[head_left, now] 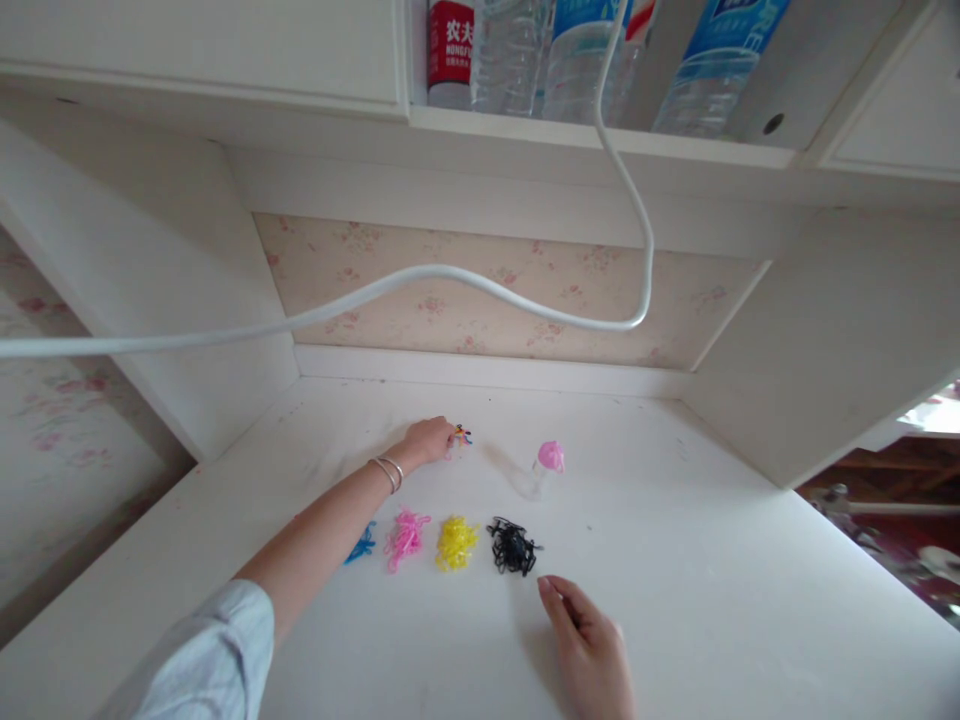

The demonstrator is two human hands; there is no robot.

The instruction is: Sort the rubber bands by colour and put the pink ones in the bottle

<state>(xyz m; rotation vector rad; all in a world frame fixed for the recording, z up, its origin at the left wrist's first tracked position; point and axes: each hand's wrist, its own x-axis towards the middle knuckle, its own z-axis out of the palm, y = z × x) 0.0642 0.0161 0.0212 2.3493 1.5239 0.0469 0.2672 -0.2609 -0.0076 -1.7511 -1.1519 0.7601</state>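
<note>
Multicoloured bands [462, 435] lie far back on the desk [675, 560], pinched by the outstretched left hand [429, 440]; the right hand [589, 640] rests open, empty, beside the black pile [512, 546]

Four sorted piles lay in a near row: one blue pile [363, 545], one pink pile [406, 535], one yellow pile [456, 541] and one black pile [512, 546]. One mixed clump [463, 435] sat farther off, with one vial [541, 468] to its right. Two hands showed, the left hand [429, 438] and the right hand [589, 640], with two bangles [390, 472]. There was one cable [480, 283]. Five bottles [577, 55] stood far up, cut off.
</note>
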